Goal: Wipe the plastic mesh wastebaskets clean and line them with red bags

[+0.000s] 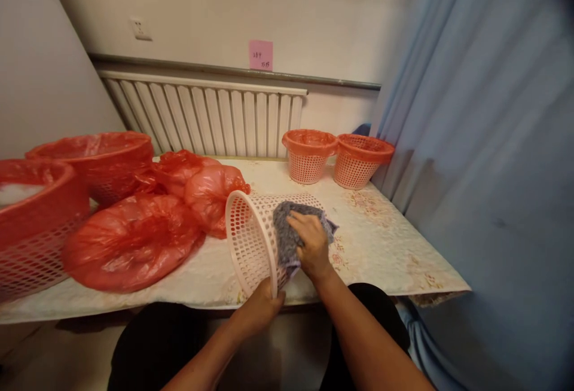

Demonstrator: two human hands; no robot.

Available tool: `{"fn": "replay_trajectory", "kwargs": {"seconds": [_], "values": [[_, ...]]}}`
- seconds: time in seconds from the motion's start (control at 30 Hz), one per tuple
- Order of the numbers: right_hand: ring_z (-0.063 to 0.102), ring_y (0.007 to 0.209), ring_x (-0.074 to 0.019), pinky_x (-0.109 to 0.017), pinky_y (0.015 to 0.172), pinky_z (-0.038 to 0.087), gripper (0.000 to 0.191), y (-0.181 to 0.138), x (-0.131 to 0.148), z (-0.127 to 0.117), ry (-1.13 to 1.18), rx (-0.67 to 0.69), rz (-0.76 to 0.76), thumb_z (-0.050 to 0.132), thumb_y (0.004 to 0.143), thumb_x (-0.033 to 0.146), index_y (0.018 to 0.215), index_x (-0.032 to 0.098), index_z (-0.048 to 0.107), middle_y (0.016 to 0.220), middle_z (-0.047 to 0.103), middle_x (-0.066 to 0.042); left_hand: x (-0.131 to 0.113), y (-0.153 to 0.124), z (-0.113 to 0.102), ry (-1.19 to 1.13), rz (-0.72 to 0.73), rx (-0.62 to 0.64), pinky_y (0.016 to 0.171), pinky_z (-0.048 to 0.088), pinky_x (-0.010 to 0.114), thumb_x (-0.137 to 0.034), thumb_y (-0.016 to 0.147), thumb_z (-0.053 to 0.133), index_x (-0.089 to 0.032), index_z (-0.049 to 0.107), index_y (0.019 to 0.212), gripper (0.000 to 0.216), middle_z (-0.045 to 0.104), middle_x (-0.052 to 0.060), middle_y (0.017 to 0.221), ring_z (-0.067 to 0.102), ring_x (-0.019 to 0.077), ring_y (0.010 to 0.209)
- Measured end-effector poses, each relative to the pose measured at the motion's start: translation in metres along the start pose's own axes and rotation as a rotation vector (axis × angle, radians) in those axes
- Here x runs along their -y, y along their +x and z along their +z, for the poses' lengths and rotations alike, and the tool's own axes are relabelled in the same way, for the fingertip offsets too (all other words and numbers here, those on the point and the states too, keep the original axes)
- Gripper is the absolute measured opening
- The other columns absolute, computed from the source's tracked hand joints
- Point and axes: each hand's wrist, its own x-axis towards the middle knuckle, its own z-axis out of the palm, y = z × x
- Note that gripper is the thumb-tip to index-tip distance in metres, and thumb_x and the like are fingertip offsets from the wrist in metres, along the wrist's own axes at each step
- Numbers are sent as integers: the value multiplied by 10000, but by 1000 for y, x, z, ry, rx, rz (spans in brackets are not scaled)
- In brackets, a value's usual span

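One perforated basket (268, 214), left fingers (265, 290) clasping rim (272, 265), right fingers (301, 221) holding fuzzy grey cloth (287, 238)

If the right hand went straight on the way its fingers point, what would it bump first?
The gray cloth under the right hand comes first, then probably the basket; depth is unclear.

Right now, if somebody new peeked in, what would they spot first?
Probably the shiny red plastic bags lying on the flowery cover, left of the middle. Next, the pale perforated basket tipped on its side in the centre, with the left hand at its rim and the right hand pressing a grey cloth to its outside.
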Motion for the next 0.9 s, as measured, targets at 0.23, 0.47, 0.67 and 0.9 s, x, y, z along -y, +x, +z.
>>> {"fn": "replay_trajectory", "kwargs": {"seconds": [0.23,0.47,0.67,0.9], "values": [[563,1037,-250,-419,949,446,475,-3,-74,-16,-219,-128,527,429,736,98,1144,174,662,1143,682,-87,-1,-14,9,53,27,139,1183,216,498,-93,723,517,-173,551,1323,606,573,101,1369,427,292,1339],[537,1103,-244,-434,991,431,571,-4,-48,-4,-113,-91,376,431,662,51,1177,178,641,1173,666,-70,-34,8,-5,-245,8,-115,1155,278,503,-255,784,606,-162,482,1359,596,572,119,1358,479,291,1297],[546,1115,-231,-443,955,451,650,-2,17,-3,116,18,-24,445,641,34,1243,227,598,1286,607,-51,-34,11,-7,-110,62,-130,1136,314,481,-196,793,581,-149,565,1249,458,639,99,1252,514,280,1233],[552,1108,-228,-419,944,459,596,1,11,-5,35,18,-41,462,702,55,1256,230,593,1282,615,-53,-8,-5,8,35,32,28,1169,252,497,-145,816,485,-152,516,1324,509,563,106,1372,462,268,1294]]}}
